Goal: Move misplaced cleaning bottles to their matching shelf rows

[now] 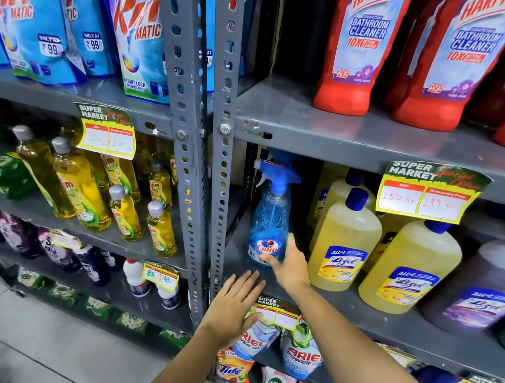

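Observation:
A blue Colin spray bottle (270,220) stands upright at the left end of the middle right-hand shelf (416,330), beside yellow Lizol bottles (343,246). My right hand (289,264) reaches to the spray bottle's lower right side, thumb and fingers touching its base; a firm grip cannot be made out. My left hand (235,305) hovers flat and open just below, over the shelf's front edge, holding nothing. Red Harpic bathroom cleaner bottles (354,53) fill the shelf above.
A grey slotted steel upright (216,169) splits the two racks. Left rack holds Rin pouches (39,22), yellow Vim bottles (84,193) and dark pouches below. Ariel pouches (300,353) sit under the Lizol shelf. Purple Lizol bottles (489,285) stand at the right. Tiled floor (15,338) lower left.

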